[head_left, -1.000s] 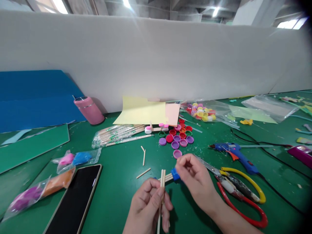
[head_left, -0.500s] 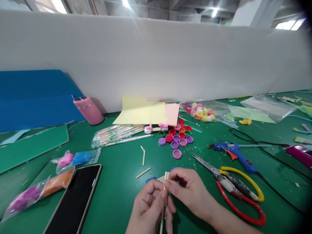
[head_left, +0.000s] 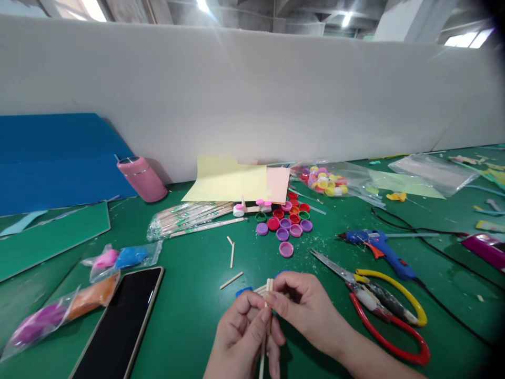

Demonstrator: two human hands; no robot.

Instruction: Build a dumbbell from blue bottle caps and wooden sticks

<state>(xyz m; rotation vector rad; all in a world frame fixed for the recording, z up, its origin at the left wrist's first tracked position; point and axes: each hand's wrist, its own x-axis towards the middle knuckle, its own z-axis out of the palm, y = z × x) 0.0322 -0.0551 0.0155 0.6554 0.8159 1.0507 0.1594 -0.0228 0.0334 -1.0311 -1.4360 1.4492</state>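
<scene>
Thin wooden sticks (head_left: 270, 285) stand side by side between my two hands, their tops level with each other. My left hand (head_left: 245, 330) is closed around them, and one longer stick runs down out of its grip. With thumb and fingers my right hand (head_left: 302, 306) pinches the sticks near the top. Behind my fingers, blue caps (head_left: 243, 291) and another pale stick partly show; how they join is hidden. Short cut sticks (head_left: 231, 280) lie on the green table just beyond my left hand.
Scissors (head_left: 379, 300) and a blue glue gun (head_left: 379, 247) with its cord lie right. Coloured bottle caps (head_left: 286, 249) and bagged sticks (head_left: 193, 218) are ahead. A phone (head_left: 118, 321), clay packets (head_left: 59, 313) and a pink flask (head_left: 142, 179) are left. A white partition (head_left: 252, 100) stands behind.
</scene>
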